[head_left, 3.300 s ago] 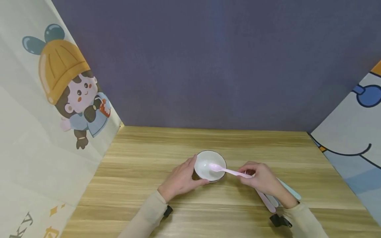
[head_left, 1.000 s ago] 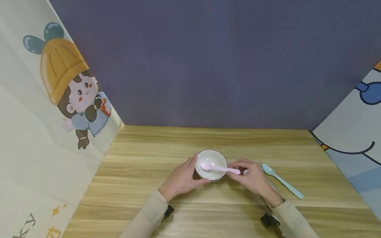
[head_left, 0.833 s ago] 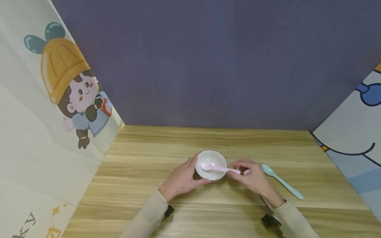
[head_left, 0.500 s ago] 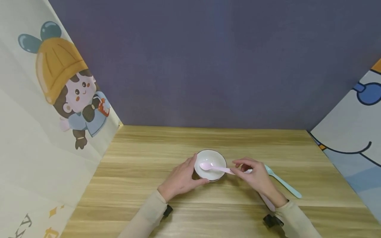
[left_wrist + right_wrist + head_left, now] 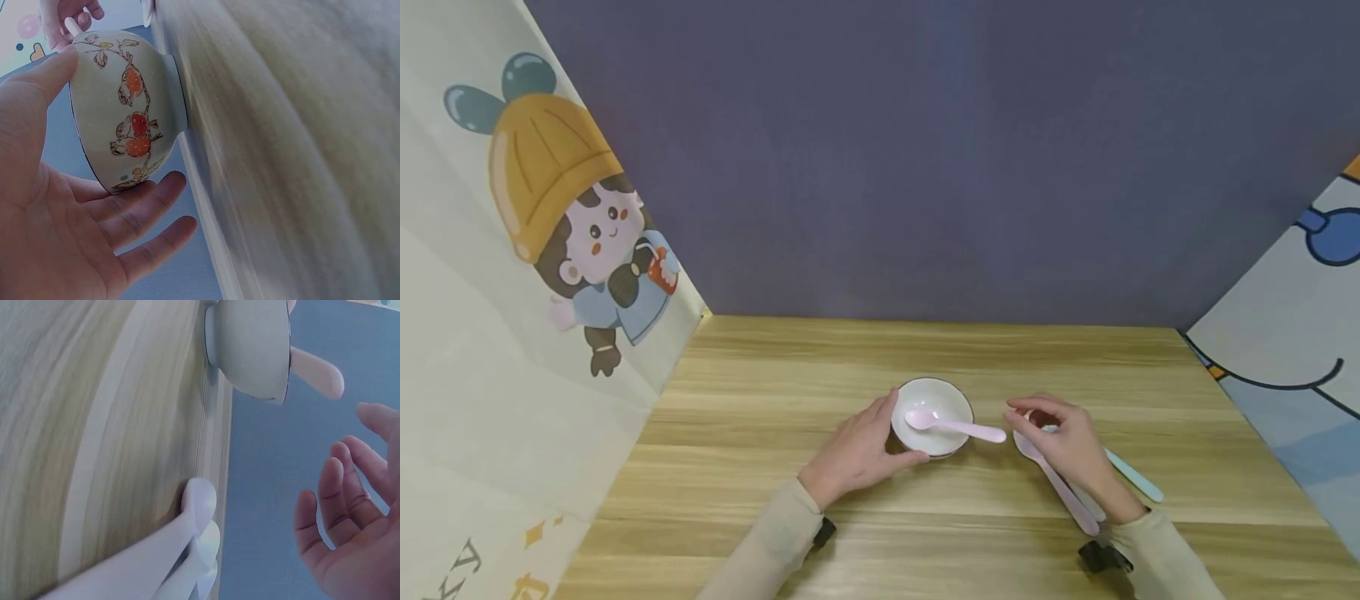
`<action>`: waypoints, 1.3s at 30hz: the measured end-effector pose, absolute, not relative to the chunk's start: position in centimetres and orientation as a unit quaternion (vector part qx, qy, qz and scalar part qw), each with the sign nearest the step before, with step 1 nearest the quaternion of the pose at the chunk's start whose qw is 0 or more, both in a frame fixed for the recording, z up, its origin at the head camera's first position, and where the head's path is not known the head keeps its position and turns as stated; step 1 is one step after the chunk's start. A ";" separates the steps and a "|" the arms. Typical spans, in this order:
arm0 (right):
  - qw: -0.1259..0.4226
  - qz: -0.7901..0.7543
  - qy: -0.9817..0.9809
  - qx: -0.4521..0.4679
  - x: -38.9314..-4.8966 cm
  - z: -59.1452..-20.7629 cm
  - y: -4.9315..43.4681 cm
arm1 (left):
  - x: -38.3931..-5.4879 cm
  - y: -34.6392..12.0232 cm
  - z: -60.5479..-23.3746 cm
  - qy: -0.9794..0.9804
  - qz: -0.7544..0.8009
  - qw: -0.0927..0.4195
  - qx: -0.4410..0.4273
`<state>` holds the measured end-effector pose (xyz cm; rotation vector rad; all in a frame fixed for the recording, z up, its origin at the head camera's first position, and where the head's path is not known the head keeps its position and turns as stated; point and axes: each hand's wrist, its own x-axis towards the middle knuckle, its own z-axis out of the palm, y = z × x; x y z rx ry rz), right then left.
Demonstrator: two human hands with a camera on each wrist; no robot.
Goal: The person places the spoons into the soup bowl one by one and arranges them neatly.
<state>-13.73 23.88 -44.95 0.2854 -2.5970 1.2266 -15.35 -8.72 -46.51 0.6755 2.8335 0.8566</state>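
While the left hand (image 5: 857, 457) grips a round white ceramic bowl (image 5: 936, 396) between thumb and fingers, the right hand (image 5: 1069, 437) hovers near loose pastel spoons (image 5: 1063, 493), fingers relaxed, thumb apart. A pale-pink plastic spoon (image 5: 962, 428) rests in the bowl, handle beyond its rim; grey letters (image 5: 466, 559) on the cream panel (image 5: 475, 433) read "ky".

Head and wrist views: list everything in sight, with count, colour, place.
Table: 1, wood-grain brown, foreground
Backdrop: 1, blue-grey, behind the table
Printed panels: 2, pale with cartoons, both sides
Bowl: 1, white with dark rim and red-orange print, on the table
Spoon in bowl: 1, pink, handle past the rim
Loose spoons: 3, pink, whitish, mint green, right of the bowl
Wrist devices: 2, black, at the cuffs
Sleeves: 2, beige, on the arms
Left hand: 1, holding the bowl
Right hand: 1, by the loose spoons
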 end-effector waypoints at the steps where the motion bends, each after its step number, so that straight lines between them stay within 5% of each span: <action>1: 0.127 0.420 -0.893 0.096 -13.7 -44.9 24.1 | -15.3 -8.7 -46.5 0.931 0.284 0.054 0.222; 39: 0.127 0.364 -0.922 0.035 -13.5 -45.3 29.3 | -15.2 -9.0 -46.5 0.934 0.272 0.056 0.222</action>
